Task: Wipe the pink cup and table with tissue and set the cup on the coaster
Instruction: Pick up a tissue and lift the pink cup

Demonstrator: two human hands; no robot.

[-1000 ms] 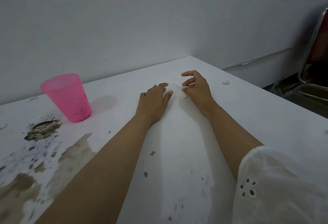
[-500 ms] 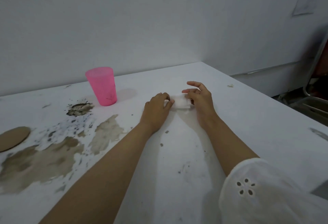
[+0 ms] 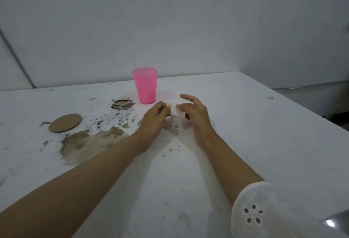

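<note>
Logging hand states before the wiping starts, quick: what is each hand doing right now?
Left hand: pinches one end of the tissue.
Right hand: pinches the other end of the same tissue, forefinger stretched out.

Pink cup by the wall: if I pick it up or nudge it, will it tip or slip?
The pink cup looks like thin translucent plastic with no liquid showing, so probably light. Tall and narrower at the base, it could tip if pushed near the rim. Dark smudges low on its wall hint at grime, so grip may feel gritty.
</note>
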